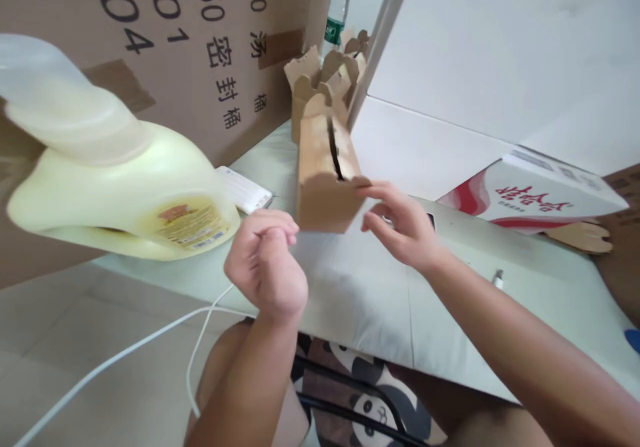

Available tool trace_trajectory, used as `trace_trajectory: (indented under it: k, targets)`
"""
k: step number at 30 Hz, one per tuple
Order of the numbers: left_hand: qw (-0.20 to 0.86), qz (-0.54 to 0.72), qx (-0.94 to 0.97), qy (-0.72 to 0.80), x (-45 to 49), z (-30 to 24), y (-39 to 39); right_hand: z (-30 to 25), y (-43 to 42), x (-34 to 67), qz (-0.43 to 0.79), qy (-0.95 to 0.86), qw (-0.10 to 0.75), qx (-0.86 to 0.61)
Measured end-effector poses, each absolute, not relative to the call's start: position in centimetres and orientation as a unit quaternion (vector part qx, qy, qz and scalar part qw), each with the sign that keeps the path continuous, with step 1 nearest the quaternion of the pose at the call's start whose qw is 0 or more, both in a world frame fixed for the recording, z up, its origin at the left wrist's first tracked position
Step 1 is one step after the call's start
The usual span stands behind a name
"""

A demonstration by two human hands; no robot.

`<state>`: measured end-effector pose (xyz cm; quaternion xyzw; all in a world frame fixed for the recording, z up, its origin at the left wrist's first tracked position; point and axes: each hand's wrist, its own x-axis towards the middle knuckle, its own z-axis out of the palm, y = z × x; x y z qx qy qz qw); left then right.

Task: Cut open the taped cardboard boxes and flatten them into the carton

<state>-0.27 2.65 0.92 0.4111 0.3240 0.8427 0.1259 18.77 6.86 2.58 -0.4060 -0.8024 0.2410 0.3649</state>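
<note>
A brown cardboard box (327, 200) with a dark slit along its folded top stands on the pale-covered table. My right hand (400, 223) is at the box's near right corner, its fingers apart and one fingertip at the top edge. It does not grip the box. My left hand (267, 260) is bent at the wrist just before the near left corner, with its fingers curled in and nothing visible in them. Whether the left fingertips touch the box I cannot tell.
Several similar open cardboard boxes (305, 83) and a water bottle (337, 13) stand behind. A big yellow jug (125, 193) and a white device (245, 189) are left, beside a large printed carton (200, 80). A red-and-white box (530, 193) lies right. A white cable (125, 350) hangs left.
</note>
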Motion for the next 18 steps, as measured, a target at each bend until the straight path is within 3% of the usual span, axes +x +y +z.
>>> trace_trajectory:
  k: [7, 12, 18]
  targets:
    - [0.114, 0.722, 0.57, 0.374, 0.8, -1.7, 3.7, 1.3, -5.3, 29.0, 0.173, -0.748, 0.484, -0.419]
    - [0.072, 0.626, 0.677, 0.381, 3.0, -2.8, 3.9, 2.0, -9.1, 31.4, 0.136, -0.794, 0.436, -0.4]
    - [0.064, 0.587, 0.724, 0.358, 4.3, -3.2, 4.7, 1.2, -9.2, 33.9, 0.215, -0.823, 0.395, -0.346]
